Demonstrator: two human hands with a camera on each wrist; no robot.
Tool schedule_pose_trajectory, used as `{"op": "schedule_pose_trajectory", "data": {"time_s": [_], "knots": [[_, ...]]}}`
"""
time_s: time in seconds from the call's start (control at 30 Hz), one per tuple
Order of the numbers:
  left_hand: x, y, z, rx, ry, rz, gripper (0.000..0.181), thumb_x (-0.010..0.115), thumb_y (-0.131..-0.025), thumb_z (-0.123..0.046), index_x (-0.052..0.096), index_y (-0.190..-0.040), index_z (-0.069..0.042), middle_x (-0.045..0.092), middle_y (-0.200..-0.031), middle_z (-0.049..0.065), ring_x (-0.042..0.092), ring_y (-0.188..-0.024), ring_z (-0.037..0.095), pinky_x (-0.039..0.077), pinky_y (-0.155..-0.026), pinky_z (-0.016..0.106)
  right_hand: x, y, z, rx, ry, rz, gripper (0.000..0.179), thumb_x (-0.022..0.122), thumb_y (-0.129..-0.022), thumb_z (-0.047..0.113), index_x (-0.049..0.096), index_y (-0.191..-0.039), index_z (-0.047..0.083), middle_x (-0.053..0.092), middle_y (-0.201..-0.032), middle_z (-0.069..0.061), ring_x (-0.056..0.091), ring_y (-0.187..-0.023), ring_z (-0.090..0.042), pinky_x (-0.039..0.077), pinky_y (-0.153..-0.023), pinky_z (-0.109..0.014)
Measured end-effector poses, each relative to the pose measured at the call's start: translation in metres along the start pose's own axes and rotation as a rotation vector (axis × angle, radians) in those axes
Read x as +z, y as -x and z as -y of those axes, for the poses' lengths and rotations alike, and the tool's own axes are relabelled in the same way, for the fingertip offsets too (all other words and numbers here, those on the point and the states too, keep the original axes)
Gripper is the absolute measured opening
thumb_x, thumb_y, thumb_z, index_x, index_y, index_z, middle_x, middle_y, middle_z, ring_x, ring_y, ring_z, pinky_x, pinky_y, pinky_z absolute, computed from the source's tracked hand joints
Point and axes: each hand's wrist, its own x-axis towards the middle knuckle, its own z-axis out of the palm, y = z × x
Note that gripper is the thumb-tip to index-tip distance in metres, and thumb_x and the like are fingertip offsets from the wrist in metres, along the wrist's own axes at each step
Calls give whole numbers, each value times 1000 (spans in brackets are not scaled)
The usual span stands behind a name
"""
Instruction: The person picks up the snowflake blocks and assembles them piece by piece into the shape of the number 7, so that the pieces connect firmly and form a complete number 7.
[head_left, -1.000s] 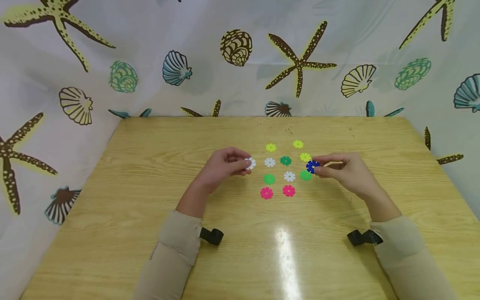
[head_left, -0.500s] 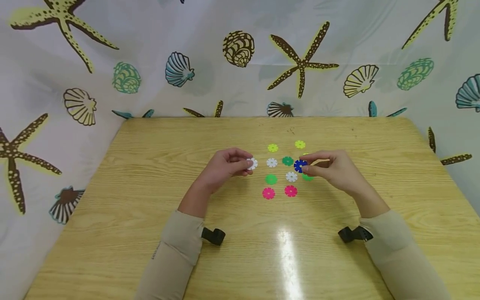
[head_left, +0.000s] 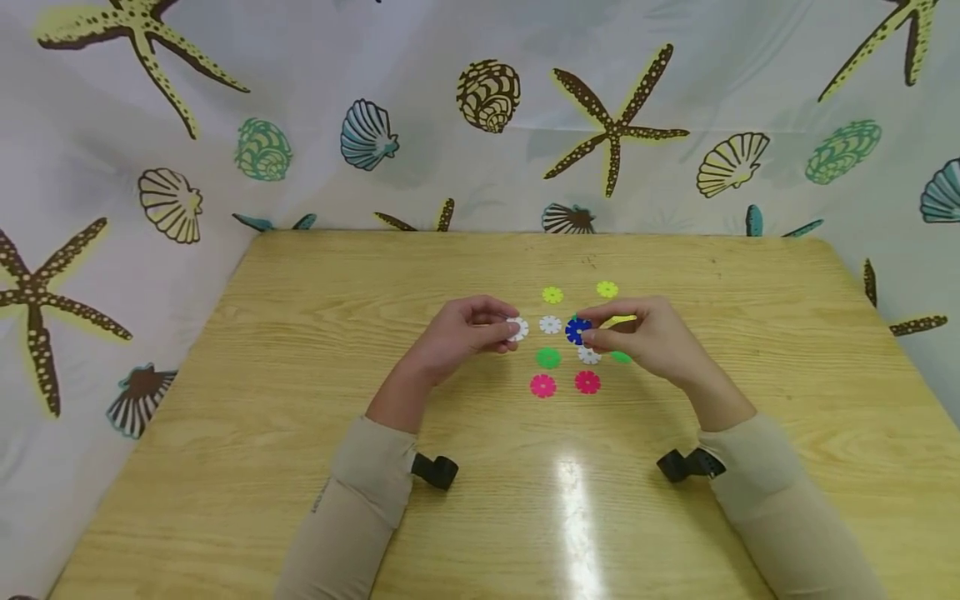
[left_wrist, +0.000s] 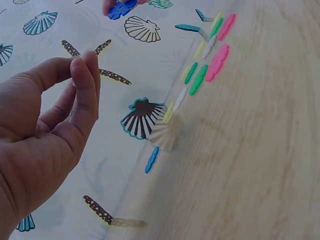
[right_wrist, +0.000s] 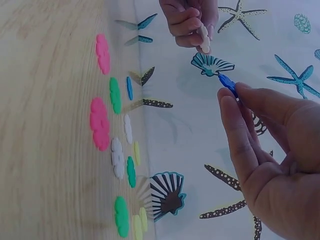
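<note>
My left hand (head_left: 472, 337) pinches a white notched plastic disc (head_left: 520, 329) between thumb and fingers, above the table. Facing it, my right hand (head_left: 652, 337) pinches a dark blue notched disc (head_left: 577, 332) by its edge. A small gap separates the two discs in the head view. The right wrist view shows the blue disc (right_wrist: 228, 84) edge-on at the right fingertips, with the white disc (right_wrist: 204, 39) beyond it in the left hand. In the left wrist view the white disc is hidden behind the fingers. Below the hands lie loose discs, among them a white one (head_left: 550, 325).
On the wooden table (head_left: 360, 275) several more discs lie flat: yellow (head_left: 552, 295), light green (head_left: 548, 358) and pink ones (head_left: 543, 386). A lighter blue disc (left_wrist: 152, 160) shows in the left wrist view. A seashell-print curtain (head_left: 420, 75) hangs along the table's far edge.
My right hand has moved left with the blue disc, over the loose discs and closer to the white disc. My left hand keeps its grip and has barely moved.
</note>
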Motion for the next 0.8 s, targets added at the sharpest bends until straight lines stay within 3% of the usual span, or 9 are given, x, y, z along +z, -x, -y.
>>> {"op": "schedule_pose_trajectory", "data": {"time_s": [0.37,0.57,0.8], "knots": [[4,0,-2,-9,9,3,24,65,-97,-11,64,-118,0,70,-98,9,72,-82,15,50,-102,59,13,-8,6,26,-50,9,30,70,-93,9,71,-122,3,66,-115,-18,76,-81,-15,63,-79,-41],[11,-1,0,-1,7,23,25,65,-97,-13,64,-118,-1,71,-98,9,74,-84,16,54,-99,54,17,-8,8,1,-48,4,27,70,-93,9,72,-119,2,67,-111,-19,76,-83,-16,63,-80,-41],[17,0,-1,10,8,39,25,66,-97,-13,65,-119,-1,72,-99,10,74,-94,31,55,-98,52,20,-9,3,-31,-58,17,29,71,-92,9,71,-120,2,65,-110,-19,77,-85,-22,63,-80,-45]]}}
